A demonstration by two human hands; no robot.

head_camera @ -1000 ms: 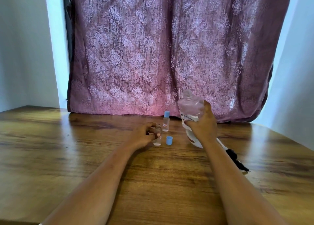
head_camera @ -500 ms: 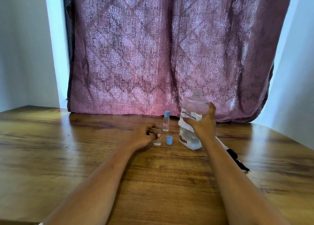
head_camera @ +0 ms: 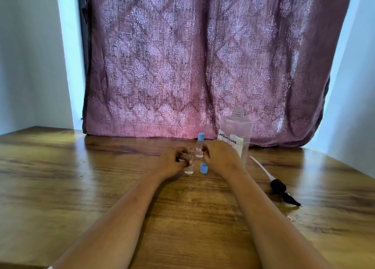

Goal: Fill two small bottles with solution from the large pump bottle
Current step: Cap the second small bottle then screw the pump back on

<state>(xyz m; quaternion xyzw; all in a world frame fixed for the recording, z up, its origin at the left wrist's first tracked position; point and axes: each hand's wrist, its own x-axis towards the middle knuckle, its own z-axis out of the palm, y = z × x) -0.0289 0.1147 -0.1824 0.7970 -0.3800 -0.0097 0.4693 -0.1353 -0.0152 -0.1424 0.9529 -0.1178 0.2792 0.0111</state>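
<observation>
L hand (head_camera: 174, 161) grips open vial (head_camera: 190, 163), upright on table (head_camera: 81, 187). R hand (head_camera: 220, 157) empty, fingers loose, just right of blue cap (head_camera: 203, 168). Capped vial (head_camera: 199, 145) behind. Big bottle (head_camera: 236, 130) upright behind R hand (no pump); pump (head_camera: 279, 186) lies to the right.

The large bottle (head_camera: 236, 134), tilted and held a moment ago, now stands upright right of centre. The right hand (head_camera: 220, 157) has let it go and moved left toward the blue cap (head_camera: 203, 168).
</observation>
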